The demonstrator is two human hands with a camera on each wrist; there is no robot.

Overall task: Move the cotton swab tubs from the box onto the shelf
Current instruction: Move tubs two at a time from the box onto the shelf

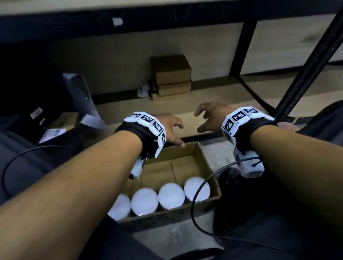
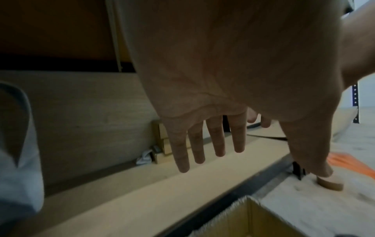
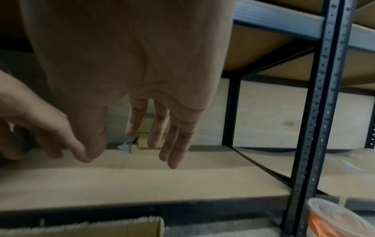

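An open cardboard box (image 1: 202, 158) sits on the floor between my knees. Several white-lidded cotton swab tubs (image 1: 170, 195) stand in a row along its near wall; the far half of the box is bare. My left hand (image 1: 171, 127) hovers above the box's far left corner, fingers spread and straight (image 2: 202, 144), holding nothing. My right hand (image 1: 208, 115) hangs beside it to the right, fingers loose (image 3: 162, 136), also holding nothing. Both hands are over the front edge of the low wooden shelf (image 1: 216, 104). The box's corner (image 2: 243, 213) shows below the left palm.
Small stacked cardboard boxes (image 1: 171, 75) stand at the back of the low shelf. A black upright post (image 1: 314, 59) of the rack rises on the right. An orange-and-clear tub (image 3: 332, 216) sits on the floor by that post. A cable (image 1: 197, 192) loops over the box's right end.
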